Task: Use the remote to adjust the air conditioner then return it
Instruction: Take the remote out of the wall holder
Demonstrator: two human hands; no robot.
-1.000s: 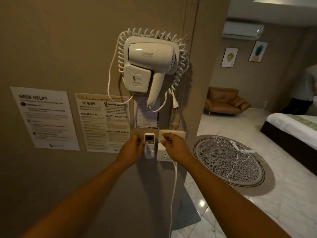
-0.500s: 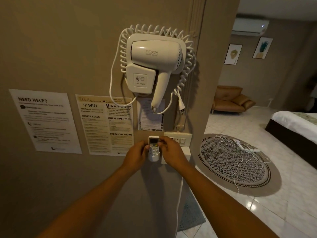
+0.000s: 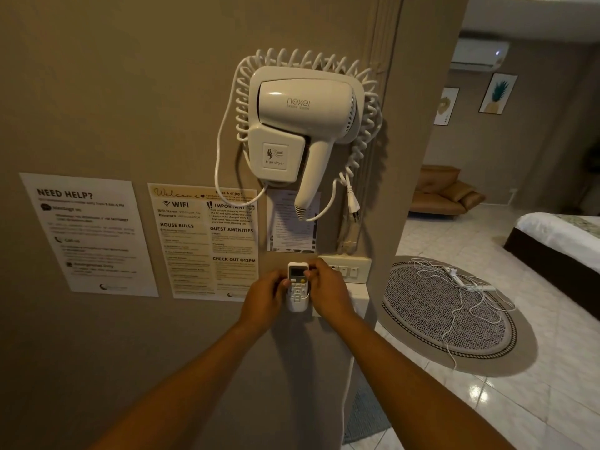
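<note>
A small white remote (image 3: pixel 298 280) with a grey screen and a yellow button stands upright in a white holder (image 3: pixel 297 306) on the beige wall. My left hand (image 3: pixel 264 297) grips its left side, thumb on the buttons. My right hand (image 3: pixel 328 292) pinches its upper right edge. The white air conditioner (image 3: pixel 479 55) hangs high on the far wall at the upper right, a small light lit on it.
A white hair dryer (image 3: pixel 303 125) with a coiled cord hangs above the remote. Paper notices (image 3: pixel 203 241) are stuck to the wall at left. A switch plate (image 3: pixel 349 269) sits right of the remote. Beyond lie a round rug (image 3: pixel 444 310) with cables, a sofa (image 3: pixel 443 190) and a bed (image 3: pixel 558 238).
My right hand has moved left from the switch plate onto the remote. Both hands have closed on it, and the remote sits slightly higher in its holder. The view has come closer to the wall.
</note>
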